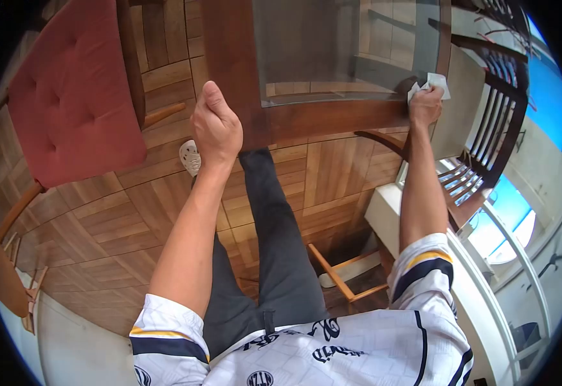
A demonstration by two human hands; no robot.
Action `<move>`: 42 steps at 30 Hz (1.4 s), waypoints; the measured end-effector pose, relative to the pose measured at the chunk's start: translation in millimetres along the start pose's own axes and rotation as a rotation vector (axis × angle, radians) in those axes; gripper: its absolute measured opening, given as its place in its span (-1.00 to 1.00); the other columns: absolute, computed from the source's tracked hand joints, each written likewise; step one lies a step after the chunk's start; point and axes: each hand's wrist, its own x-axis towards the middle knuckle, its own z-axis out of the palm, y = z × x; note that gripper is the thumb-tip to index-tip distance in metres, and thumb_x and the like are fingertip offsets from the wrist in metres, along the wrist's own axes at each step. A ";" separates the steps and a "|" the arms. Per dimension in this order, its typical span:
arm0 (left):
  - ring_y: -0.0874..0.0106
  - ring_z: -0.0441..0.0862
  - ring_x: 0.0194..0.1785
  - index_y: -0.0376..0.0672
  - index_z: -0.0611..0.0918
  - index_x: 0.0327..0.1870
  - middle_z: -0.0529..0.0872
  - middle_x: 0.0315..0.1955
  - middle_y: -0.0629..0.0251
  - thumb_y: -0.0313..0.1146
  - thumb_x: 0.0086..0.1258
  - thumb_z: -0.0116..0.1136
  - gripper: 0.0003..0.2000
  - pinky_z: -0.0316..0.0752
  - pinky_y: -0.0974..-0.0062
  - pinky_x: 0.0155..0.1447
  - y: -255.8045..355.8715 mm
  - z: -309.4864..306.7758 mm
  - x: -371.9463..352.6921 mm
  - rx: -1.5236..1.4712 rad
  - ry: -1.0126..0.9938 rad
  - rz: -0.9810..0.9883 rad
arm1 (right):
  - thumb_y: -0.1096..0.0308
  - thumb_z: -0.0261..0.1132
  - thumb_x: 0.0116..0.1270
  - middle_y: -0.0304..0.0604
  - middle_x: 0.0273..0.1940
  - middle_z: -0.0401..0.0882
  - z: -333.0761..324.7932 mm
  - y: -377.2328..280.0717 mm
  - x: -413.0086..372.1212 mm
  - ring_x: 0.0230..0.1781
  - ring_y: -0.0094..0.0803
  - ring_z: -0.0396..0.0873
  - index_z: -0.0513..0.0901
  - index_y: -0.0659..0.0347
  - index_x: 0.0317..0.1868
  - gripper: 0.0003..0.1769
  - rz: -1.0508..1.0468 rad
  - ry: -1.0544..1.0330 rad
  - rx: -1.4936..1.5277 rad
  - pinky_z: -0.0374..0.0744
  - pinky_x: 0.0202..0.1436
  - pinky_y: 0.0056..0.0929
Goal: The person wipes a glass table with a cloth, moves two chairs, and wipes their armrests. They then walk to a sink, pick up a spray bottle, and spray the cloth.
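A wooden table (332,121) with a glass panel (339,51) set in its top stands in front of me. My right hand (426,106) is at the table's right corner, its fingers closed on a crumpled white cloth or tissue (438,82). Over the table's left edge, my left hand (217,125) is raised with the thumb on top. Its other fingers are curled or turned away, and nothing shows in them. Whether it touches the table cannot be made out.
To the left is a chair with a red tufted cushion (69,103). Dark slatted chairs (496,122) stand at the right, near a white railing (519,257). Below, parquet floor (133,212), my legs and a small wooden frame (339,276) show.
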 end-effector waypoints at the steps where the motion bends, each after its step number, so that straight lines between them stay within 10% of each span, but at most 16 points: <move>1: -0.15 0.54 -0.31 -0.33 0.53 -0.34 0.58 -0.51 -0.13 -0.01 0.60 -0.36 -0.45 0.41 0.11 -0.24 -1.0 -2.0 -0.2 -0.003 -0.018 -0.019 | 0.33 0.17 0.28 0.09 -0.34 0.65 -4.3 -16.5 -5.1 -0.25 0.10 0.65 0.50 0.17 -0.18 -0.85 0.030 -0.003 0.020 0.57 -0.16 0.00; 6: -0.11 0.58 0.03 -0.43 0.59 -0.07 0.66 -0.15 -0.21 0.05 0.58 -0.31 -0.39 0.46 0.24 0.06 -3.0 0.1 0.4 -0.067 0.033 -0.022 | 0.43 0.08 0.28 0.00 -0.43 0.56 -24.0 -190.1 -89.6 -0.46 -0.07 0.54 0.52 0.23 -0.29 -0.90 -0.479 0.011 0.249 0.50 -0.38 -0.13; 8: -0.20 0.55 -0.19 -0.32 0.59 -0.26 0.62 -0.39 -0.19 -0.03 0.58 -0.28 -0.50 0.43 0.08 -0.17 -8.8 9.7 -0.4 -0.095 0.138 0.078 | 0.47 0.11 0.21 0.02 -0.43 0.48 -43.1 -253.4 -122.1 -0.50 -0.02 0.53 0.45 0.22 -0.35 -0.98 -0.538 -0.058 0.410 0.50 -0.46 -0.14; 13: -0.17 0.54 -0.30 -0.30 0.54 -0.33 0.59 -0.46 -0.12 -0.05 0.59 -0.27 -0.52 0.40 0.09 -0.25 -14.0 8.8 -2.5 -0.095 0.109 0.073 | 0.49 0.14 0.20 -0.05 -0.41 0.50 -44.9 -221.7 -91.6 -0.57 -0.04 0.56 0.44 0.16 -0.31 -0.94 -0.806 -0.148 0.263 0.50 -0.54 -0.13; 19: -0.12 0.49 -0.40 -0.30 0.46 -0.41 0.51 -0.55 -0.08 -0.05 0.61 -0.30 -0.51 0.36 0.12 -0.32 -9.0 3.5 -1.8 -0.113 0.052 0.052 | 0.35 0.13 0.30 0.01 -0.40 0.65 23.6 -73.8 65.7 -0.40 0.01 0.65 0.55 0.17 -0.26 -0.90 -0.236 0.099 -0.018 0.58 -0.35 -0.06; 22: -0.12 0.49 -0.42 -0.31 0.49 -0.38 0.50 -0.58 -0.10 -0.05 0.61 -0.31 -0.51 0.36 0.13 -0.34 -9.9 2.5 0.4 -0.106 0.048 0.032 | 0.33 0.11 0.31 -0.03 -0.41 0.65 18.2 -109.6 73.1 -0.43 -0.04 0.65 0.54 0.22 -0.26 -0.85 -0.024 0.187 -0.076 0.57 -0.38 -0.07; 28: -0.12 0.45 -0.53 -0.25 0.45 -0.43 0.45 -0.69 -0.03 -0.04 0.60 -0.31 -0.52 0.29 0.09 -0.46 -7.1 -2.9 1.5 -0.078 0.019 0.014 | 0.42 0.12 0.19 0.03 -0.48 0.58 -26.3 -329.9 -29.5 -0.39 0.06 0.63 0.51 0.18 -0.27 -0.90 -0.606 0.075 0.336 0.57 -0.35 -0.06; 32: -0.06 0.38 -0.56 -0.27 0.42 -0.44 0.38 -0.67 -0.03 -0.07 0.61 -0.33 -0.52 0.24 0.13 -0.45 -6.3 -1.7 0.3 -0.075 0.012 -0.003 | 0.39 0.12 0.26 -0.02 -0.56 0.49 -19.9 -312.0 -4.2 -0.51 -0.02 0.59 0.48 0.12 -0.27 -0.95 -0.968 0.055 0.305 0.50 -0.50 -0.09; 38: -0.14 0.53 -0.51 -0.23 0.47 -0.39 0.52 -0.71 -0.02 -0.05 0.60 -0.33 -0.53 0.37 0.04 -0.48 -10.3 -5.3 3.5 -0.043 -0.006 0.010 | 0.27 0.11 0.36 -0.04 -0.57 0.57 35.9 -212.0 149.1 -0.51 -0.04 0.61 0.51 0.20 -0.36 -0.80 -0.324 0.217 0.009 0.60 -0.37 -0.14; 42: -0.15 0.53 -0.52 -0.22 0.47 -0.39 0.53 -0.71 -0.02 -0.05 0.60 -0.35 -0.53 0.37 0.03 -0.48 -14.4 0.8 1.3 -0.113 0.012 0.034 | 0.24 0.11 0.33 -0.01 -0.49 0.63 46.8 -261.7 119.9 -0.41 0.00 0.68 0.51 0.18 -0.40 -0.79 -0.487 0.071 -0.058 0.60 -0.38 -0.18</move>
